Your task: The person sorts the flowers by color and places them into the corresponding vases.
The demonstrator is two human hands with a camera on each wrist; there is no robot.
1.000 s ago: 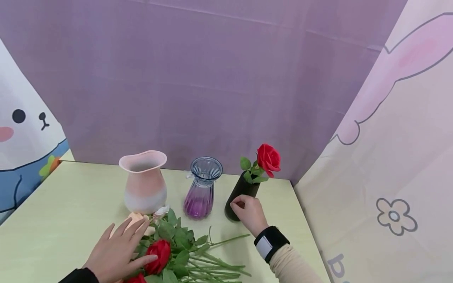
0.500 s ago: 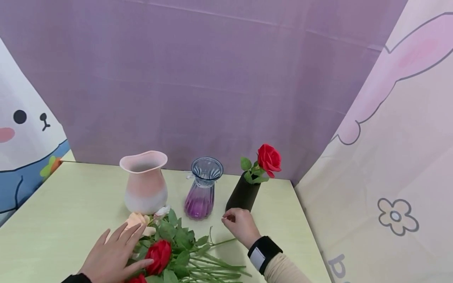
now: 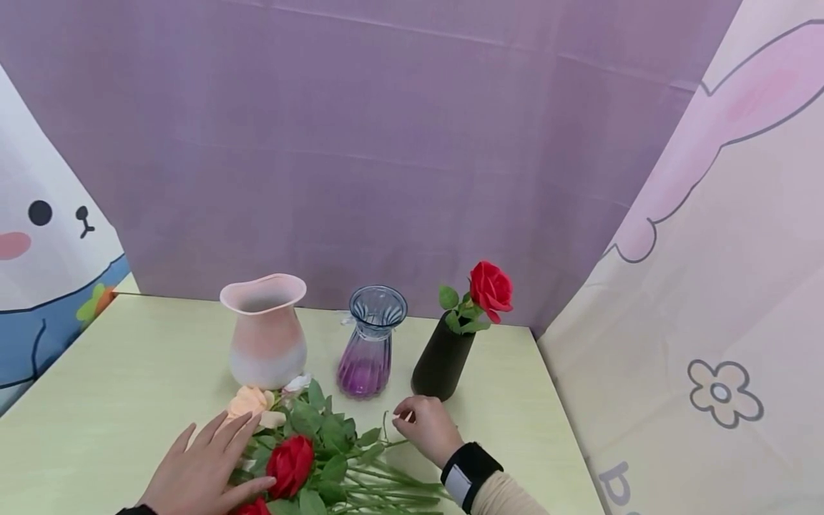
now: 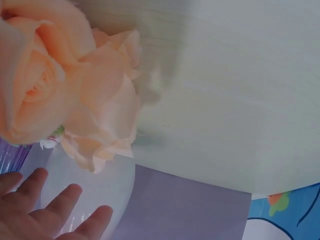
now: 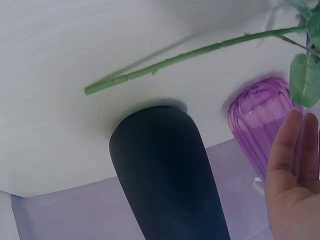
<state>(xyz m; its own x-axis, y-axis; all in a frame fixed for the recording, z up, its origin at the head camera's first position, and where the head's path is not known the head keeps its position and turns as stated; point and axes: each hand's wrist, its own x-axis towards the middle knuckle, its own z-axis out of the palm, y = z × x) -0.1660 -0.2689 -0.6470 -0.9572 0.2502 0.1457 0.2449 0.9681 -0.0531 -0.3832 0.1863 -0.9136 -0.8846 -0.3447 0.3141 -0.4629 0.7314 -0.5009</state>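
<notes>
Full-petalled red and peach roses (image 3: 291, 466) with leafy green stems (image 3: 394, 492) are lying on the pale-yellow table (image 3: 129, 372), beneath the released, outspread left grip (image 3: 202, 465); the right grip (image 3: 428, 428), also released, is hovering alongside.

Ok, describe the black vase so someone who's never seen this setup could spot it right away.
Start at the purple backdrop and look down to the pale table in front of it. The black vase is rightmost in the head view, just beyond the right hand. Unlike the pinkish vase and the purple glass vase, it holds one red rose.
</notes>
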